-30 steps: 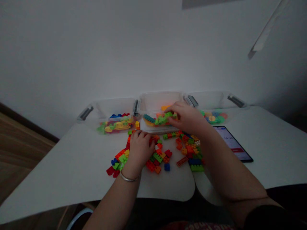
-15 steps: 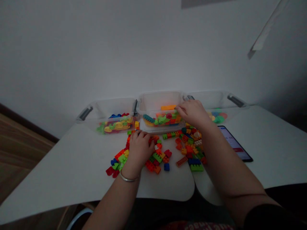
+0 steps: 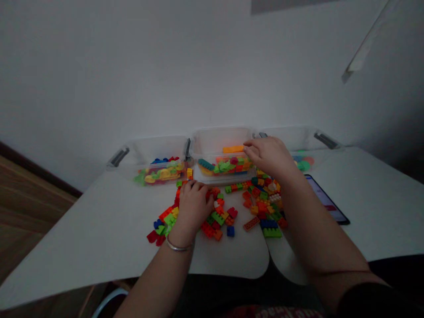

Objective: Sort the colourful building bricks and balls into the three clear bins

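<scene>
My left hand (image 3: 194, 204) lies palm down on a loose pile of toy building bricks (image 3: 217, 216), fingers spread over them and thumb apart. Whatever is under that palm is hidden. At the right end of the middle clear box (image 3: 212, 178), my right hand (image 3: 267, 153) is closed, its thumb and fingertips at the end of a long orange brick (image 3: 232, 149). This brick is level, just above the box's front rim. Inside the box are a teal brick (image 3: 206, 164) and several green, red and orange ones.
A left clear box (image 3: 158, 140) contains yellow, green, blue and red pieces. A right clear box (image 3: 294, 131), partly behind my arm, has round coloured pieces. More bricks (image 3: 263, 205) lie below my right forearm, and a phone (image 3: 331, 206) lies right of it.
My right hand has shifted very slightly, still at the orange brick's end. My left hand stays on the pile. The whole view has moved a little.
</scene>
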A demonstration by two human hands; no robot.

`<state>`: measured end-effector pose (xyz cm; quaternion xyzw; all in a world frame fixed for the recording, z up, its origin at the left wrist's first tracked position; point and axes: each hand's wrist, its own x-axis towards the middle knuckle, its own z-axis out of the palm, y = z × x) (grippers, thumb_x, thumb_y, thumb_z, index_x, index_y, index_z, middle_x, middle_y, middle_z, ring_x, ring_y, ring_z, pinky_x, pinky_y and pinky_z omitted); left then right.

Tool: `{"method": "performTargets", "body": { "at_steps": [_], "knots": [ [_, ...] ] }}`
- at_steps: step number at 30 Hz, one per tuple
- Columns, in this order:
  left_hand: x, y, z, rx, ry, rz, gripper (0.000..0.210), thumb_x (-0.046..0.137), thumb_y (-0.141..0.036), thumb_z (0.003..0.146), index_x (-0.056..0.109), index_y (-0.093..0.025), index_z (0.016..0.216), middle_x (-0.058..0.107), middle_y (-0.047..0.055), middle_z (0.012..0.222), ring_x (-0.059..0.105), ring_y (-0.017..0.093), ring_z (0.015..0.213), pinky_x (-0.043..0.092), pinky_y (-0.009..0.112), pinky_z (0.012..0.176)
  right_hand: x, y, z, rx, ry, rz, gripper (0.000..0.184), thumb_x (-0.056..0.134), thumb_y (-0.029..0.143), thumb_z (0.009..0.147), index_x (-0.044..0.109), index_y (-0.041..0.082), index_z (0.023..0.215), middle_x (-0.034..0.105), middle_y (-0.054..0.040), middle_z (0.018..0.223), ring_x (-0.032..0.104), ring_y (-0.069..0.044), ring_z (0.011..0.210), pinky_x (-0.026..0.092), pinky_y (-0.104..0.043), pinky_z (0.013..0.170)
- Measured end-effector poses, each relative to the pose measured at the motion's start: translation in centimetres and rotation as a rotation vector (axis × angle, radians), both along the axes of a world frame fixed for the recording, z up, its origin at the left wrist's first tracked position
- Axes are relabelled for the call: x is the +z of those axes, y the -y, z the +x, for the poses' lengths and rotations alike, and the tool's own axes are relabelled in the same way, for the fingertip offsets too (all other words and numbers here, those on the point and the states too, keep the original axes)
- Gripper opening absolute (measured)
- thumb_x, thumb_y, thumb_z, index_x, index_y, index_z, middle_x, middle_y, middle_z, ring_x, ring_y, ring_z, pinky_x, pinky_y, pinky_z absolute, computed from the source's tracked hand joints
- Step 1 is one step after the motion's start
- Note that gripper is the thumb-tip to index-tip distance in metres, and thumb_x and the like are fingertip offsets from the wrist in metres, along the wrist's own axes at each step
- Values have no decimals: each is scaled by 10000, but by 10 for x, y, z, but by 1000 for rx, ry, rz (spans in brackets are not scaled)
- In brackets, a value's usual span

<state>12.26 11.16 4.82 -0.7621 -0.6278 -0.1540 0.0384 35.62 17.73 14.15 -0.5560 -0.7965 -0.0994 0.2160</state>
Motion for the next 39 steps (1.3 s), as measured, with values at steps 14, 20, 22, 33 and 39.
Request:
{"method": "performTargets", "body": {
  "at_steps": [14, 20, 22, 33, 39],
  "knots": [
    [-2, -1, 0, -26, 27, 46, 276, 555, -311, 873, 726, -197, 1056, 705, 96, 1122, 520, 331, 1187, 385, 537, 1069, 7, 31, -24, 310, 41, -284, 235, 534, 281, 921, 733, 235, 1038, 753, -45, 989, 661, -175, 858, 461, -271, 752],
    [1, -2, 0, -57, 43, 29, 254, 552, -289, 873, 729, -213, 1038, 705, 77, 1123, 526, 317, 1175, 385, 531, 1071, -20, 30, -49, 322, 287, -424, 313, 514, 150, 887, 728, 256, 1088, 738, -65, 1092, 681, -229, 998, 507, -288, 769],
    [1, -1, 0, -65, 46, 30, 247, 552, -283, 873, 732, -220, 1029, 703, 73, 1125, 525, 312, 1176, 377, 532, 1079, -29, 29, -56, 304, 326, -430, 337, 475, 120, 895, 726, 233, 1090, 733, -90, 1091, 684, -239, 1006, 520, -302, 781],
    [1, -1, -1, -70, 72, 20, 244, 555, -285, 875, 732, -225, 1031, 706, 61, 1121, 518, 317, 1189, 349, 552, 1097, -56, 18, -64, 299, 330, -467, 341, 418, 86, 923, 717, 149, 1074, 734, -137, 1063, 676, -262, 1031, 521, -337, 859],
    [2, 0, 0, -61, 65, 19, 236, 562, -287, 867, 732, -220, 1017, 703, 61, 1121, 516, 317, 1187, 351, 540, 1097, -55, 20, -63, 347, 339, -443, 352, 404, 101, 947, 723, 173, 1077, 732, -133, 1047, 677, -262, 1000, 531, -345, 837]
  ]
}}
